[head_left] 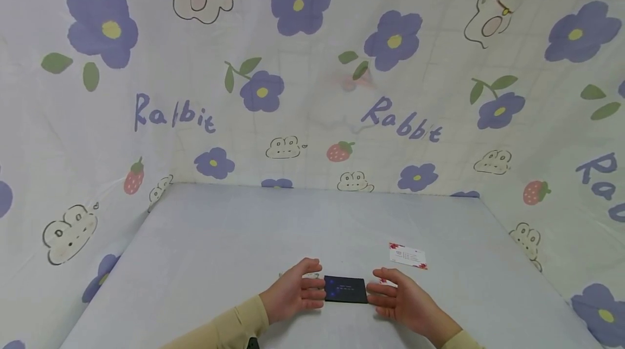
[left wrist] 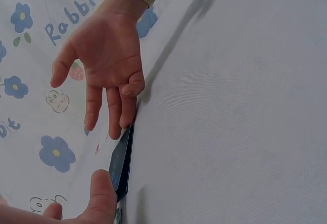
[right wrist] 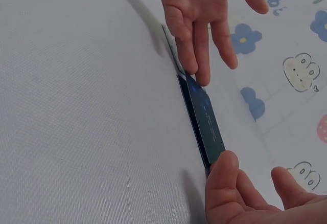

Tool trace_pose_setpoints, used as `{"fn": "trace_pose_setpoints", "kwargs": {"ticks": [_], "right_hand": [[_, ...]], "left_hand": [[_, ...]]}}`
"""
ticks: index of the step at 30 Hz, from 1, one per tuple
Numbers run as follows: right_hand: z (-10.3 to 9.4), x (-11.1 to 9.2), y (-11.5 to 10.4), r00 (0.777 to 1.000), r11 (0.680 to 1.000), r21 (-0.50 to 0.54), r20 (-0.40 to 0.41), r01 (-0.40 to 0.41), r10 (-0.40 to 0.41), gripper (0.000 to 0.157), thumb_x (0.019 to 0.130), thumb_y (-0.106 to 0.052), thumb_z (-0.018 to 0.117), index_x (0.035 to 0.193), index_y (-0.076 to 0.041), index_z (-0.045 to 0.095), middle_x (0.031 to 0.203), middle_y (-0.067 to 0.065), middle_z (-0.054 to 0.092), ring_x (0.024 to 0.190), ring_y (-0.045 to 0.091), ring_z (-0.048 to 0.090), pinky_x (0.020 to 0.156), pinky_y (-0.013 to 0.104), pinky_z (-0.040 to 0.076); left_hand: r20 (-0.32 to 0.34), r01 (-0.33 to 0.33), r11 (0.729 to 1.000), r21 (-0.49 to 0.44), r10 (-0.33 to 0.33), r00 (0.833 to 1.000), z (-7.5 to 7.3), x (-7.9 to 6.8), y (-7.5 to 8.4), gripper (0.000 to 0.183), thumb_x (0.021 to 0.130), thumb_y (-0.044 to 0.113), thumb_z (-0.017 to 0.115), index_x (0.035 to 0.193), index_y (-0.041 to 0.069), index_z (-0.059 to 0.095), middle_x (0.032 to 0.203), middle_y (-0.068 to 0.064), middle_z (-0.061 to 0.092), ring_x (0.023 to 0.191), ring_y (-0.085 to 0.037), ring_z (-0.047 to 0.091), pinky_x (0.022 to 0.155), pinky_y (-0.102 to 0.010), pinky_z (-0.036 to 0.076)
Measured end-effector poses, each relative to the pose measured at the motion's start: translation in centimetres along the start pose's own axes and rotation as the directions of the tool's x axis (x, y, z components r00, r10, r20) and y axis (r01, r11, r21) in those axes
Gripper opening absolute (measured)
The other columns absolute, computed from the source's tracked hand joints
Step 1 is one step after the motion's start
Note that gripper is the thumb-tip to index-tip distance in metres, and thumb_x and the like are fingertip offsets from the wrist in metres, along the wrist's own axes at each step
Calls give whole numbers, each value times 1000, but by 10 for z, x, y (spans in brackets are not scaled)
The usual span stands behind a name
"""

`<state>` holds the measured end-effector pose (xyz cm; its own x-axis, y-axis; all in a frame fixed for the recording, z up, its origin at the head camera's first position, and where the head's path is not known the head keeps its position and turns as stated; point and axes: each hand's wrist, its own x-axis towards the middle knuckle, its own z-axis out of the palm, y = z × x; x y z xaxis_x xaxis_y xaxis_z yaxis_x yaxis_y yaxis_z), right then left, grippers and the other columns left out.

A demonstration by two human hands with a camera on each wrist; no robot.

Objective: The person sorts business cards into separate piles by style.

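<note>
Left hand (head_left: pixel 295 293) and right hand (head_left: pixel 409 301) are relaxed, fingers loosely extended at the black card's (head_left: pixel 345 290) short ends; it looks light, stiff, probably slick; best pinched there.

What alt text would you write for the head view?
A left hand and a right hand flank a dark, card-like item on a pale table. A white card with two red corners lies beyond the right hand; cloth printed with flowers and rabbits hangs behind.
</note>
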<state>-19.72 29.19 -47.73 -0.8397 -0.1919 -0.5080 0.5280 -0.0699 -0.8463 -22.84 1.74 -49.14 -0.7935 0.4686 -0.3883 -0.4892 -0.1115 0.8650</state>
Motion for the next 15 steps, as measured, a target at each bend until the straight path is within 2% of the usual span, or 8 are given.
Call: {"fn": "trace_pose_setpoints", "kwargs": {"ticks": [5,15], "right_hand": [[0,0,1,1000,1000,0,0,7,-7,71,105,-47,47,155,-1,27,140,21,62,106,20,70,90,33,57],[0,0,1,999,999,-37,-22,27,-28,75,105,-50,46,157,0,24,146,24,57,107,20,70,89,32,56]], "left_hand": [[4,-6,1000,-4,6,1000,1,-2,2,77,100,46,47,154,-7,32,151,-40,40,137,-52,48,106,-54,51],[-3,-2,1000,5,2,1000,-1,-4,4,76,102,47,46,154,-7,33,150,-38,44,134,-48,54,105,-52,53]]}}
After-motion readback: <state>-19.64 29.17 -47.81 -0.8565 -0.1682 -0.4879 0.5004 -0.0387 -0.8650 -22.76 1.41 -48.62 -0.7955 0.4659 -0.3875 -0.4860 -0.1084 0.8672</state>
